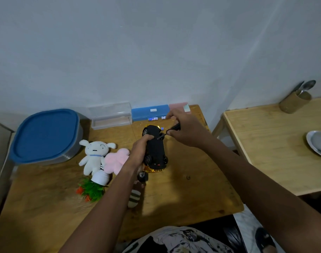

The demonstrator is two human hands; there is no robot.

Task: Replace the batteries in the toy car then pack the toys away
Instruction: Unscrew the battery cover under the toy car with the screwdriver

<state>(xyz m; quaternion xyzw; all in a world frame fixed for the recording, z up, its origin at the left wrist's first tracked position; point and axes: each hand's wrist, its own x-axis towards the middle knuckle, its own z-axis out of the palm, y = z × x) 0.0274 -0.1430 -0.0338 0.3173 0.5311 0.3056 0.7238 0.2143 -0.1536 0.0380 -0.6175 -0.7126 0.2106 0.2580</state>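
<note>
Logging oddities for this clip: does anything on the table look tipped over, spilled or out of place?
The potted plant lies on its side on the table, white pot toward the white plush toy, leaves toward the near edge. The toy car is upside down, but the left hand holds it that way for the screwdriver.

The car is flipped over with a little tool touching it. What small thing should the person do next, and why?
Probably twist the thin black screwdriver in the right hand to loosen the battery cover's screw. The gold toy car lies black underside up, gripped by the left hand, the tool's tip rests on that underside, and small batteries wait by the blue plastic box.
</note>
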